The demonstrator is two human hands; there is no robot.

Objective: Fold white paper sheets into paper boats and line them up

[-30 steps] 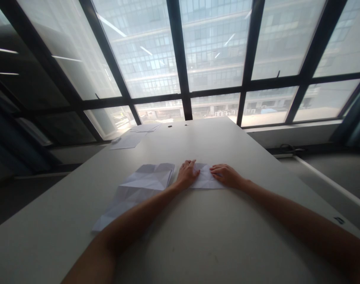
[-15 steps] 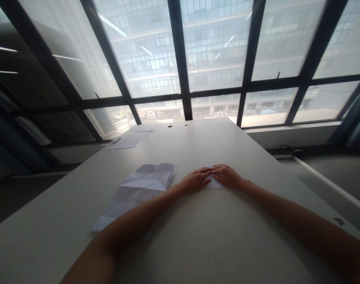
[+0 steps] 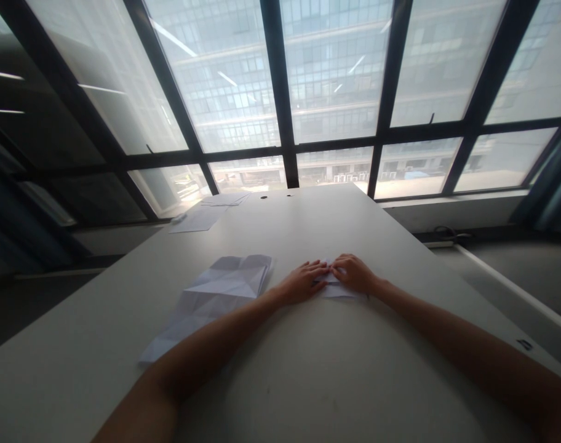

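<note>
A small piece of folded white paper [image 3: 339, 291] lies on the white table [image 3: 280, 381], partly covered by both hands. My left hand [image 3: 303, 281] rests flat on its left side with the fingers stretched out. My right hand [image 3: 354, 272] is closed at the paper's upper right, its fingertips pinching the paper close to my left fingertips. A larger creased sheet of white paper [image 3: 220, 286] with folded parts lies to the left, partly hidden behind my left forearm.
Several flat white sheets [image 3: 200, 218] lie at the table's far left edge. Two small dark holes mark the far end of the tabletop. A small dark mark [image 3: 524, 344] sits near the right edge. Large framed windows [image 3: 333, 67] stand beyond the table.
My right hand has curled its fingers and shifted slightly, and more of the small paper's lower edge shows beneath it. My left hand stays nearly in place.
</note>
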